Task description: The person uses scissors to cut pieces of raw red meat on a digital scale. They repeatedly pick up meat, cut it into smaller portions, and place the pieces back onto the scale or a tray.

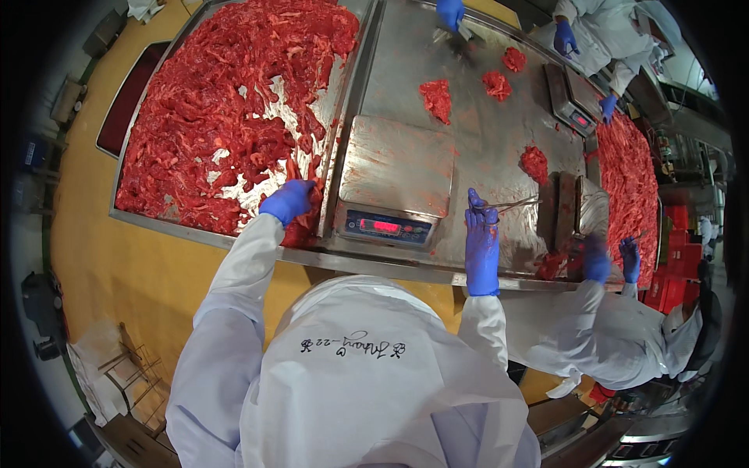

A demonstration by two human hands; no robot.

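Observation:
My left hand (288, 201), in a blue glove, is closed on raw red meat at the near right corner of a wide metal tray. A strip of meat (300, 232) hangs below its fingers. The large heap of meat (226, 101) fills most of that tray (173, 224). My right hand (482, 248), also blue-gloved, is over the steel table with its fingers round a thin metal tool that looks like scissors (515, 204), pointing right. Between my hands stands a scale (398, 165) with a bare, smeared steel plate and a lit red display.
Meat pieces (436, 101) lie on the table (484, 148). A second scale (573, 100) stands at the far right, near another meat heap (628, 187). At the right, a co-worker's gloved hands (630, 259) work close by; another person's hand (450, 12) reaches in opposite.

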